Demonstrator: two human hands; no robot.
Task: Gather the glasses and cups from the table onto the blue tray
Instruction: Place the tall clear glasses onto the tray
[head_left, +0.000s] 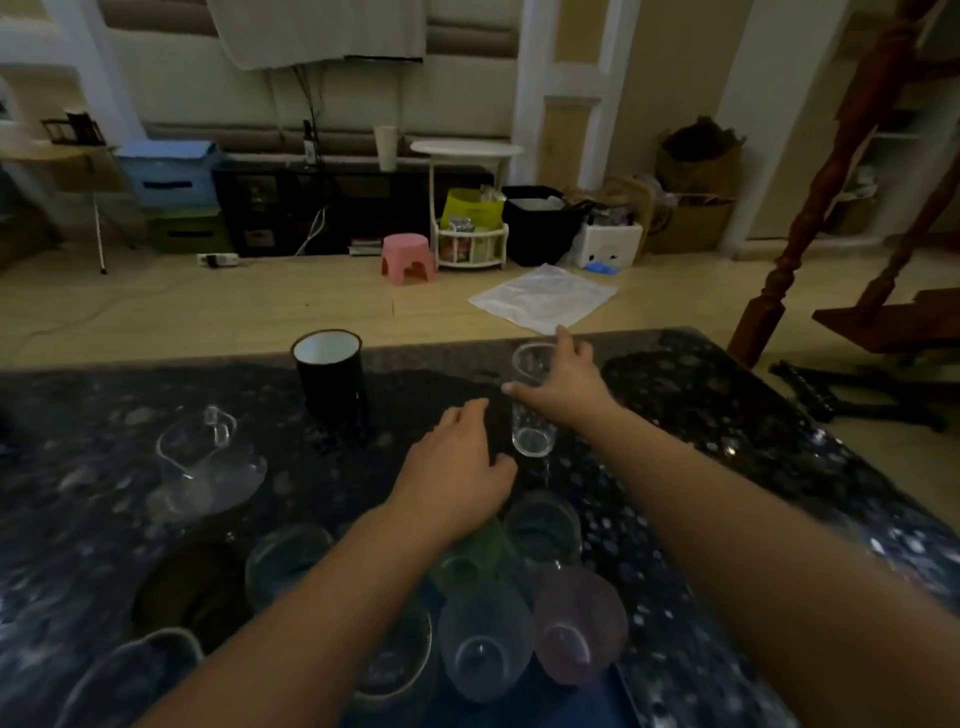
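Plainly, the main risk was judged to be a knock-over: the tall clear glass (532, 400) stood upright on the dark speckled worktop (727, 415) and was narrow for its height, so a sideways push from the reaching right hand (563, 376) could have tipped it toward the worktop's far edge. A second risk was seen nearer the body, where the left forearm lay over the crowded cups on the blue tray (602, 696); a careless drag could have toppled the green cup (467, 561) or the pink cup (576, 623).

The right hand's grip was spread wide around the upper part of the tall glass, thumb on the near side and fingers reaching past the rim, not yet seen to be clamped; whether contact had been made could not be told through the blur. The left hand (457, 467) was held loose, fingers apart, empty, just left of the same glass's base.

Still off the tray were 1 black mug (330, 374), far left of the glass, and 1 clear handled cup (202, 457) lying tilted further left.
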